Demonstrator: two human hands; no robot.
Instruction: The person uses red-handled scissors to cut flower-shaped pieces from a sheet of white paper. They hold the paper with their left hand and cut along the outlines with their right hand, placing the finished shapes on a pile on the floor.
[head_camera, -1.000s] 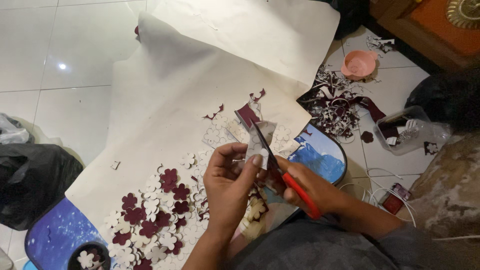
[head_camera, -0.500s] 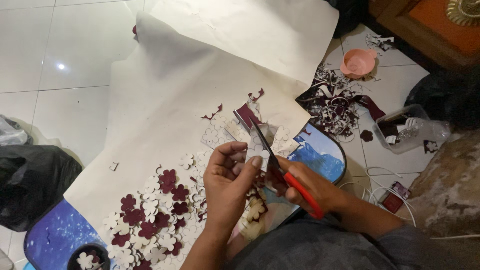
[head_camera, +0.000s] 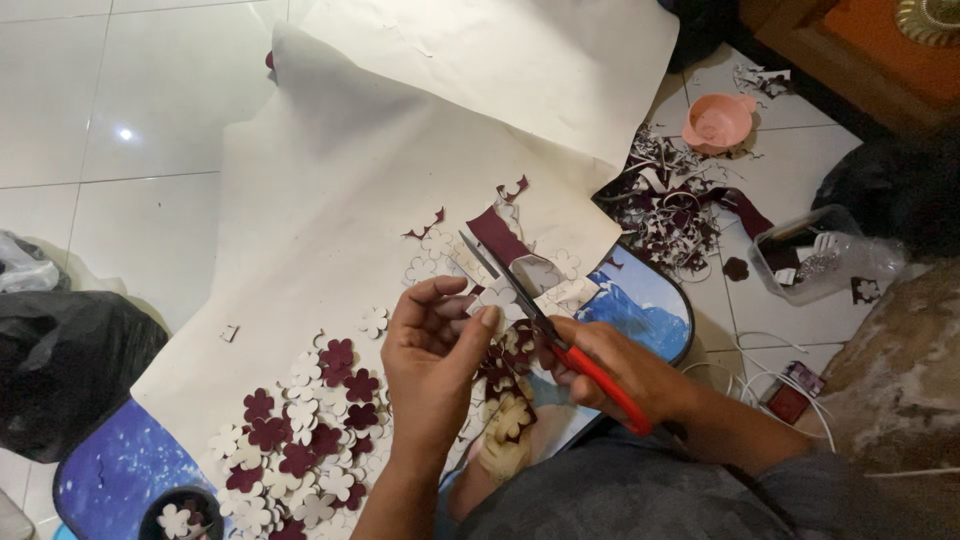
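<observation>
Hands: left hand (head_camera: 432, 345) pinching paper piece (head_camera: 497, 296); right hand (head_camera: 610, 365) gripping red-handled scissors (head_camera: 545, 325).

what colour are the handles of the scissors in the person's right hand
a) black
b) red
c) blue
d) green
b: the right hand grips scissors whose handles are red, with the blades pointing up toward the paper piece pinched by the left hand.

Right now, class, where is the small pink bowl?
In the head view the pink bowl sits on the white floor tiles at upper right, just above the heap of paper offcuts and beside the wooden furniture.
</observation>
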